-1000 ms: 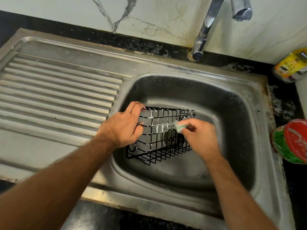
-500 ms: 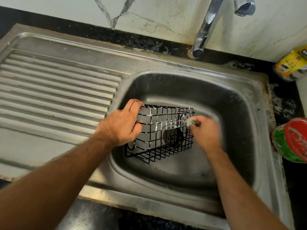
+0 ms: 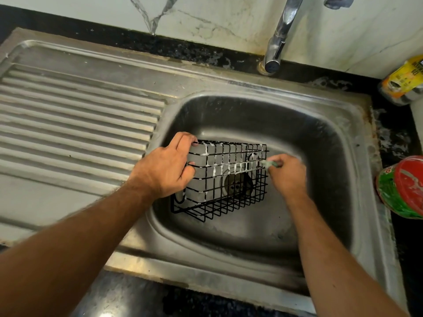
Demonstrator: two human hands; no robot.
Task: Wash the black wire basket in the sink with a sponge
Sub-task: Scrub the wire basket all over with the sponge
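The black wire basket (image 3: 231, 191) stands on its side in the steel sink (image 3: 320, 138), over the drain. White foam clings to its upper wires. My left hand (image 3: 164, 168) grips the basket's left end, fingers curled over the top rim. My right hand (image 3: 288, 172) pinches a small green sponge (image 3: 267, 163) and presses it against the basket's right edge near the top. Most of the sponge is hidden by my fingers.
A ribbed steel drainboard (image 3: 75, 124) lies left of the basin. The tap (image 3: 279, 37) rises behind the sink. On the black counter at right stand a red-and-green container (image 3: 402, 186) and a yellow bottle (image 3: 402, 81).
My right hand has slid the sponge along the basket's top wires from the middle to the right edge. The left hand keeps its grip on the basket.
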